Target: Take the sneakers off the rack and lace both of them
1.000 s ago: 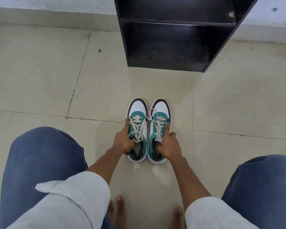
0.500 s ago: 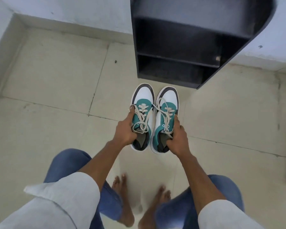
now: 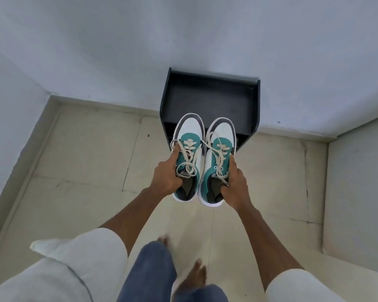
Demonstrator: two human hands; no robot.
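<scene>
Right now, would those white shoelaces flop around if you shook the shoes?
Probably yes. The laces hang in loose loops on the left sneaker, so they look soft and floppy. On the right sneaker one end trails sideways, so it could swing.

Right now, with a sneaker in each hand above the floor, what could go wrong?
The left hand and right hand grip each sneaker only at the collar, so the left sneaker or right sneaker could slip. The loose laces hang free and might snag on the black rack just beyond.
</scene>
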